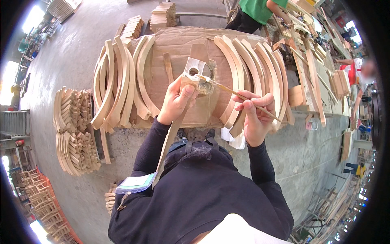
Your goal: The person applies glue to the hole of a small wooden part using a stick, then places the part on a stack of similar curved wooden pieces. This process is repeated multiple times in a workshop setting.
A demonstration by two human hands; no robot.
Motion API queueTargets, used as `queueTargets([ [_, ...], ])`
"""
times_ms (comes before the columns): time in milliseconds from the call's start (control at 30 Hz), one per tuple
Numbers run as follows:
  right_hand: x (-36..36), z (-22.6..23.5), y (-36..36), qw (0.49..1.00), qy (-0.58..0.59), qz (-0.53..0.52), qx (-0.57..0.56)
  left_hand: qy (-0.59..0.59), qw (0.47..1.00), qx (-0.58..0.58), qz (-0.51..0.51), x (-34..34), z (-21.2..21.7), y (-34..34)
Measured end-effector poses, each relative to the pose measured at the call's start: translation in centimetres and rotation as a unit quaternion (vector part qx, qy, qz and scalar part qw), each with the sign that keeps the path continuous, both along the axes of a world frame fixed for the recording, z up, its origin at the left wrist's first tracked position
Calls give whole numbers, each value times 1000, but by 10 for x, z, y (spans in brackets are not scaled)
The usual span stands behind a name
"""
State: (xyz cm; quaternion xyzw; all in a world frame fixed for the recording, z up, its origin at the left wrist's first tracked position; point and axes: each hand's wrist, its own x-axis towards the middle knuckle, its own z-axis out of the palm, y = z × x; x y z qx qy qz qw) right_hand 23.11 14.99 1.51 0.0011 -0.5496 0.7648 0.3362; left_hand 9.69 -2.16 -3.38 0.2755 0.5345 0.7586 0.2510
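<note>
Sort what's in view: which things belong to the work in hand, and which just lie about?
Work in hand:
Left hand: wooden piece with a hole
Right hand: thin stick, whitish tip near the hole
Probably curved pieces on the cardboard

Apparently lying about:
Wood stacks
White crumpled item

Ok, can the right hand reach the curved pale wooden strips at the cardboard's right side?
Probably yes: nothing apparent blocks the right hand from the curved strips, though its grip holds a thin brown wooden stick.
</note>
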Motion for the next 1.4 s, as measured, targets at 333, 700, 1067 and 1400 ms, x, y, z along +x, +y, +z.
queueTargets([
  [333, 2, -5, 3, 1000, -7, 9, 19, 16, 1000, -16, 19, 1, 1, -2],
  [700, -6, 0, 12, 999, 1, -37, 6, 23, 999, -27, 0, 8, 3, 1],
  [1067, -13, -5, 9, 1000, 0, 5, 12, 54, 997, -52, -8, 14, 10, 2],
  [1400, -6, -9, 22, 996, -8, 38, 83, 22, 999, -16, -23, 11, 3, 1],
])
